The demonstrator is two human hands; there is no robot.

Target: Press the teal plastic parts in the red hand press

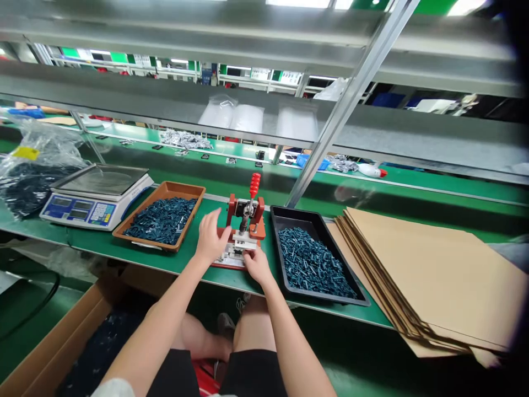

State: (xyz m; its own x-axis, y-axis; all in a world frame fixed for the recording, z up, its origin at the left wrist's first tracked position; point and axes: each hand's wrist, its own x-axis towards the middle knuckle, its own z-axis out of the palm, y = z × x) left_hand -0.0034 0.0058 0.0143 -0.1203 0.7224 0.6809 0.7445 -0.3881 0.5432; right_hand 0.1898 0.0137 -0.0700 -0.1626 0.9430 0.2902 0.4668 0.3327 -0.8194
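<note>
Our left grip [211, 240] is spread beside the press [249, 208] on the table [97, 242]; whether our right grip [257, 263], low at its front, pinches anything, we cannot tell. We should align squarely before pressing.

A scale [96, 197] stands at left, stacked cardboard [450, 270] lies at right, and white packets [247, 119] sit on a shelf [144, 96].
</note>
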